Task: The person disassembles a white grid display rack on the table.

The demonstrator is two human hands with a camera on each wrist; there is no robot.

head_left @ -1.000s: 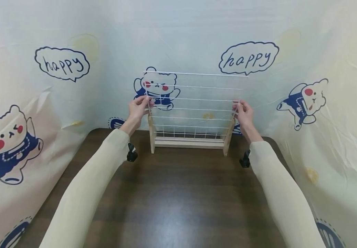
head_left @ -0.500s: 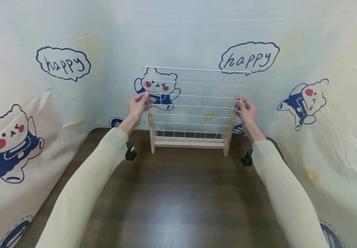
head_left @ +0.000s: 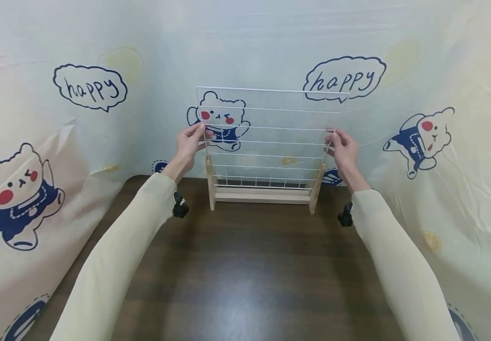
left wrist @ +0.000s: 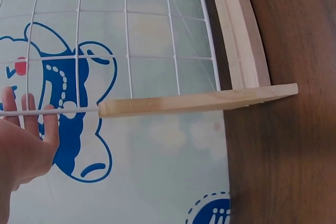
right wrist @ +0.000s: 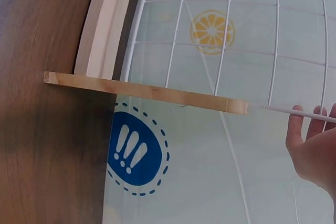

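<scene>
A white wire grid panel [head_left: 271, 90] stands upright in a pale wooden stand [head_left: 262, 195] at the back of the table. My left hand [head_left: 189, 142] pinches the grid's left side wire above the left wooden post [left wrist: 168, 104]. On the opposite side my right hand [head_left: 344, 147] pinches the right side wire above the right post [right wrist: 157, 94]. Both wrist views show several fingers behind the wire. The grid's lower part lies between the two posts, just over the crossbar. Whether its side wires sit in slots of the posts cannot be told.
The dark brown table [head_left: 241, 265] spreads out in front of the stand. A pale printed cloth [head_left: 266, 42] with cartoon bears and "happy" bubbles hangs behind and at both sides. Small black devices, one at the left cuff [head_left: 180, 208], sit on both wrists.
The wire grid has risen in the stand, its top bar now higher against the cloth. Both hands have moved up with it, the right one also slightly outward. The wooden stand stays in place.
</scene>
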